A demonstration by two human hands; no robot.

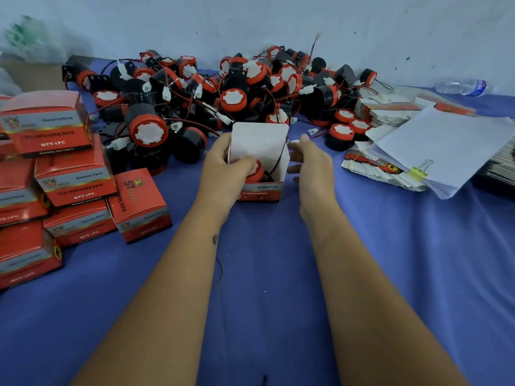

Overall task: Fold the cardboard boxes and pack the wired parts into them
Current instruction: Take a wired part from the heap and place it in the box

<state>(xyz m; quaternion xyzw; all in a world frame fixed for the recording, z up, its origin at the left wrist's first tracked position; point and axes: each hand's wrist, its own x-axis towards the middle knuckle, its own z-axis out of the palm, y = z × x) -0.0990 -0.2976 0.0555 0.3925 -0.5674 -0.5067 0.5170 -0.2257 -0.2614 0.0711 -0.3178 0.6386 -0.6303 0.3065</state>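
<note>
A red and white cardboard box (264, 190) stands open on the blue cloth, its white lid flap upright. Inside it sits a black and red wired part (257, 171), its wire hanging over the right wall. My left hand (225, 168) grips the box's left wall, thumb over the rim against the part. My right hand (312, 162) hovers just right of the box, fingers relaxed, holding nothing; it is slightly blurred. A heap of loose wired parts (223, 98) lies behind the box.
Closed red boxes (75, 185) are stacked at the left. Flat unfolded boxes (384, 168) and a clipped sheaf of white paper (443, 151) lie at the right. A plastic bottle (459, 87) lies by the wall. The blue cloth (264, 260) covers the table.
</note>
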